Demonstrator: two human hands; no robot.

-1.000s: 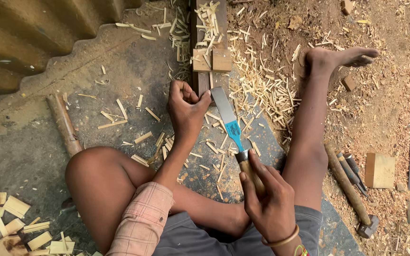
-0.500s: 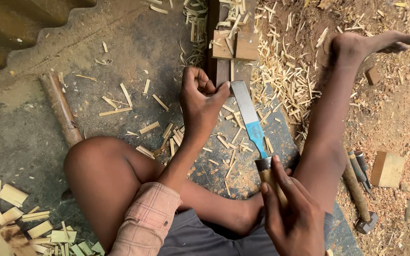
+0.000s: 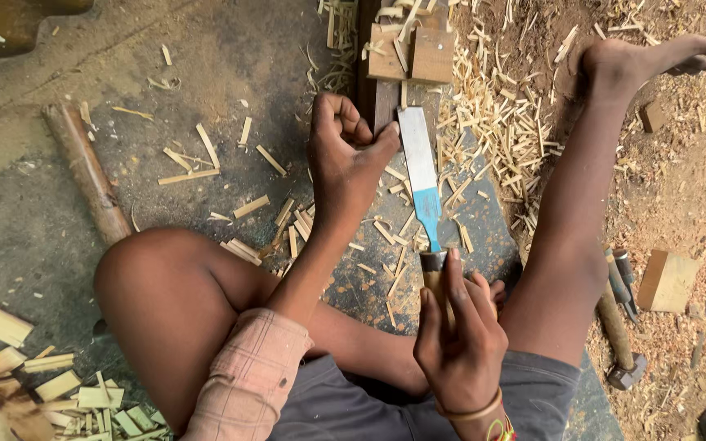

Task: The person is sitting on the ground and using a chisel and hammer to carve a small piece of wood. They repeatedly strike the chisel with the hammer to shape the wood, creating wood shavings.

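The person sits on a dark stone slab strewn with wood splinters, 1 knee bent in front and the other leg stretched out to the right over a bed of shavings. A wooden block lies at the top of the slab, and a round wooden stick lies well apart to the left.

The right hand is wrapped firmly around the wooden handle of a broad chisel, index finger laid up along the ferrule; the flat blade points away from the body toward the block. The left hand is curled into a loose fist just beside the blade, thumb tip at or very near its edge — whether it pinches a thin sliver of wood there cannot be told. The 2 hands are apart, joined only by the tool.

To split cleanly, my judgement is that the left thumb should sit clear of the cutting edge, the blade should stay square to the grain, and the push should come from the wrist — short and controlled. A hammer and a small pale wood block lie to the right, past the outstretched leg.
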